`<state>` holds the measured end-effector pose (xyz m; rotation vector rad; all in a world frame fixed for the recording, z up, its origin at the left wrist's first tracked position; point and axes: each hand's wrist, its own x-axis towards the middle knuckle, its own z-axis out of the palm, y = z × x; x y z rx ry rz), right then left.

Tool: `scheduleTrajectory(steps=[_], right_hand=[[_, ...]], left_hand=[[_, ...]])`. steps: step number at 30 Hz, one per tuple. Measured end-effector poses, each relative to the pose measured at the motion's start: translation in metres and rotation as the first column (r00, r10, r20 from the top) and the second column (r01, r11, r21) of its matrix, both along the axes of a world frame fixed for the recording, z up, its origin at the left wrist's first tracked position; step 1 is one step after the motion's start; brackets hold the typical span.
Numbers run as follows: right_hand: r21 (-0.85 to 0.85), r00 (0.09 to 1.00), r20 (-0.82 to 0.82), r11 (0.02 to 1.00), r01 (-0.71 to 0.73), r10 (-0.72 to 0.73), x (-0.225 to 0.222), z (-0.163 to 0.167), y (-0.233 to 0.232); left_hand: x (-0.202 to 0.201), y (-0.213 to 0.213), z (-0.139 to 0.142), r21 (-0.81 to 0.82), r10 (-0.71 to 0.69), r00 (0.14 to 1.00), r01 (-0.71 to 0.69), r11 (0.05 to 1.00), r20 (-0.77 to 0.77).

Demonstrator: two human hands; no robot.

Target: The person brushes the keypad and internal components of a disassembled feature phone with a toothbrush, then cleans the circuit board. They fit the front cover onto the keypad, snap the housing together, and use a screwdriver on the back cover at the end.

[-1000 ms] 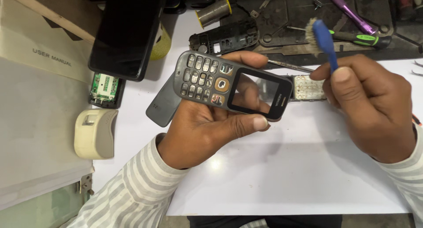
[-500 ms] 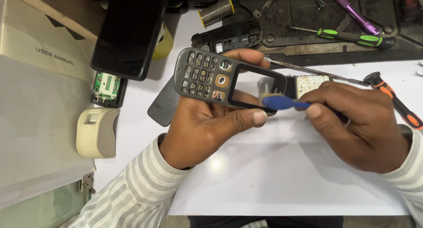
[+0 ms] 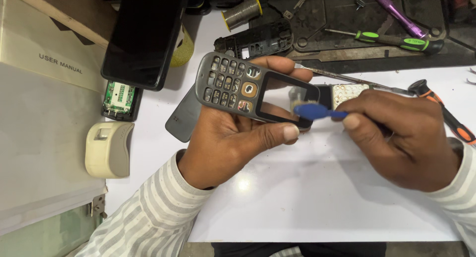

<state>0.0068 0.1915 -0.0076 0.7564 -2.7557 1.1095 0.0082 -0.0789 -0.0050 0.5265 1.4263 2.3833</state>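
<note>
My left hand (image 3: 233, 143) holds a grey keypad phone front cover (image 3: 250, 88) face up above the white table, thumb along its near edge. The cover has a keypad at the left and an empty screen window at the right. My right hand (image 3: 404, 138) grips a blue-handled brush (image 3: 317, 111). The brush head lies against the screen window's right end. Behind the cover, a phone circuit board with a white keypad sheet (image 3: 347, 93) rests on the table.
A black smartphone (image 3: 144, 36) leans on a cardboard box (image 3: 49, 53) at the left, above a small green circuit module (image 3: 120, 98) and a beige device (image 3: 106, 149). A solder spool (image 3: 242, 11), black phone frame (image 3: 263, 38), tweezers (image 3: 347, 78) and screwdrivers (image 3: 396, 41) lie behind.
My right hand brought the brush down from above the table's back onto the cover's screen window. The cover has stayed in my left hand, tilting slightly.
</note>
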Motion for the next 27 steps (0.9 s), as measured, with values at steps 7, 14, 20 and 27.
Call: scheduleTrajectory(steps=[7,14,20,27], right_hand=[[-0.069,0.994,0.032,0.993,-0.098,0.101,0.000,0.001,0.000],[-0.076,0.966,0.138,0.970,0.230,-0.218,0.000,0.000,0.000],[-0.181,0.998,0.064,0.983,0.037,-0.026,0.008,0.001,-0.012],[-0.121,0.997,-0.047,0.990,-0.072,0.067,0.010,-0.004,-0.020]], left_hand=[[-0.001,0.001,0.001,-0.025,0.006,1.000,-0.006,1.000,-0.002],[0.000,0.001,0.001,-0.009,0.036,0.998,-0.035,0.999,0.056],[-0.006,0.012,-0.011,-0.111,0.147,0.978,-0.132,0.985,0.145],[-0.003,0.022,-0.014,-0.222,0.084,0.991,-0.059,0.973,0.107]])
